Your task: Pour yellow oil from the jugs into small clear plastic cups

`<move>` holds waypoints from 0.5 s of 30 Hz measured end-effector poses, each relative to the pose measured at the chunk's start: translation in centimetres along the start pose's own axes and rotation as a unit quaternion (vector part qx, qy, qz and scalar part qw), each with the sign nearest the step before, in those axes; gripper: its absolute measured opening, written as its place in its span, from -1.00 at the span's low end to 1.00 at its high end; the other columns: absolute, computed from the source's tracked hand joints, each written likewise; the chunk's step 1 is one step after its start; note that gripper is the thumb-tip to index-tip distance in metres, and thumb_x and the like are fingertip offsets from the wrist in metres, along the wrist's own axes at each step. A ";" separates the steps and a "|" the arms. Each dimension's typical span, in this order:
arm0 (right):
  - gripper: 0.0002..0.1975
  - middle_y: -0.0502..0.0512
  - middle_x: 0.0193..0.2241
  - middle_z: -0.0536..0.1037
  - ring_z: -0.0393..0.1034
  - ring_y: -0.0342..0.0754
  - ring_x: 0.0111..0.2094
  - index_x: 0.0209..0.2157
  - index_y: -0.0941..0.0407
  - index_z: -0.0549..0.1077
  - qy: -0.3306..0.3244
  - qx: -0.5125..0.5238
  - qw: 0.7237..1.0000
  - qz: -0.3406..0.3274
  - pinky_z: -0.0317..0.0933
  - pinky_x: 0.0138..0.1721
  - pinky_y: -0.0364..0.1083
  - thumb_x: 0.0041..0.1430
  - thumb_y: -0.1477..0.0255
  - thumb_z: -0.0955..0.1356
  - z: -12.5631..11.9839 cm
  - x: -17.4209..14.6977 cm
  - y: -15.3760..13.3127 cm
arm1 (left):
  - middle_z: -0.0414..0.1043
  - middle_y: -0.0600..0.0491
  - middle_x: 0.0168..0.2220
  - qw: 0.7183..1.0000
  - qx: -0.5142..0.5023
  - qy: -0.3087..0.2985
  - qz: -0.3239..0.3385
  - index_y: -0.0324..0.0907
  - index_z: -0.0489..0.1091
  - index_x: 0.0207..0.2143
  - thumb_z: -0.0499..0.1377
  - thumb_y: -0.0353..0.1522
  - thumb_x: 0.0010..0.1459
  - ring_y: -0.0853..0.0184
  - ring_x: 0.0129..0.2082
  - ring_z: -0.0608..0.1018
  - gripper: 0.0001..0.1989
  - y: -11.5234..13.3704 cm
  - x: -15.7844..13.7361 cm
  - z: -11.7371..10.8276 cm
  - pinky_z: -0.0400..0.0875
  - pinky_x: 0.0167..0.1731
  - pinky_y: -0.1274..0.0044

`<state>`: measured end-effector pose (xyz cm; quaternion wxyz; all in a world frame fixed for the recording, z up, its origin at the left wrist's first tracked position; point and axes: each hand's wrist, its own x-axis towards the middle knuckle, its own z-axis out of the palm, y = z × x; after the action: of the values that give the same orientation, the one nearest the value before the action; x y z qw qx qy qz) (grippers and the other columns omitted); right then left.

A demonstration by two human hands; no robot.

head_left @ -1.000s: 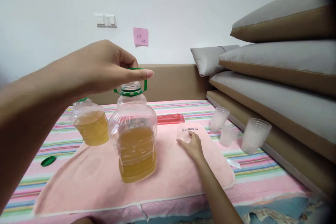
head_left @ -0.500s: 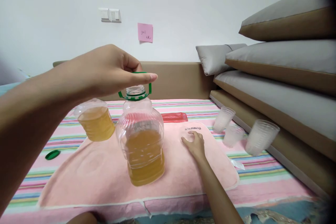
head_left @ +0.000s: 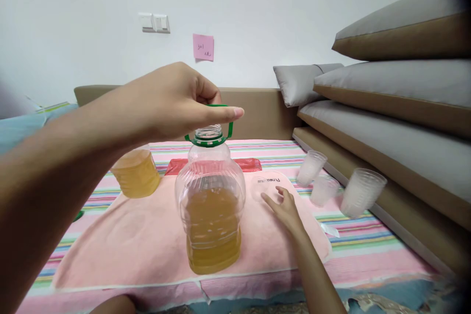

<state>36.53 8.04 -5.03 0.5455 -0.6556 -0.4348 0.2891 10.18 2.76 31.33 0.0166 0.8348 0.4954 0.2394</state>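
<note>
My left hand is closed round the green handle of a clear plastic jug. The jug's mouth has no cap on, and amber liquid fills roughly its lower half. It appears upright above or on the pink mat; its base contact is unclear. My right hand is beside a faint, see-through cup on the mat, thumb and fingers spread and apart. Whether a fingertip touches the cup is hard to tell. Behind my left forearm stands a second jug with amber liquid, its top hidden.
Several translucent cups stand to the right on the striped cloth. A red plastic bag lies behind the jug. At the left, a green cap is partly hidden by my arm. Stacked cushions line the right side.
My left hand has carried the jug rightward and slightly nearer to me. My right hand has shifted a little right and down, away from the clear cup, its fingers opening wider.
</note>
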 end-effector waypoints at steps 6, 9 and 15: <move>-0.15 0.33 -0.08 0.60 0.46 0.02 -0.45 -0.02 0.15 0.47 -0.161 0.121 0.973 0.111 0.37 -0.42 0.04 0.14 -0.35 0.25 -1.4 -7.0 -2.3 | -0.06 0.21 -0.68 1.000 -0.013 -0.020 0.016 -0.13 0.12 -0.65 0.28 -0.02 0.14 0.49 -0.66 0.04 -0.45 1.5 0.4 1.1 -0.14 -0.53 0.47; -0.11 0.31 0.05 0.57 0.50 -0.05 -0.39 0.19 0.09 0.37 -0.257 0.297 0.902 0.181 0.36 -0.47 -0.06 0.13 -0.32 0.35 -0.2 -10.9 -0.9 | -0.04 0.23 -0.66 0.998 -0.041 -0.030 0.027 -0.14 0.13 -0.64 0.28 -0.03 0.19 0.52 -0.66 0.05 -0.45 2.0 0.7 1.8 -0.13 -0.52 0.49; -0.13 0.06 -0.34 0.60 0.35 -0.09 -0.52 -0.02 -0.05 0.54 -0.288 0.478 0.817 0.145 0.09 -0.63 -0.17 -0.21 -0.37 0.50 3.2 -13.9 4.7 | -0.05 0.25 -0.64 0.992 -0.103 -0.050 0.049 -0.17 0.11 -0.62 0.27 -0.05 0.22 0.58 -0.63 0.04 -0.43 3.4 1.5 2.7 -0.14 -0.44 0.50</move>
<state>28.72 -2.89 -11.61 0.5923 -0.2545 -0.2793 0.7116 14.67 2.90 30.40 0.1154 0.8630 0.4247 0.2480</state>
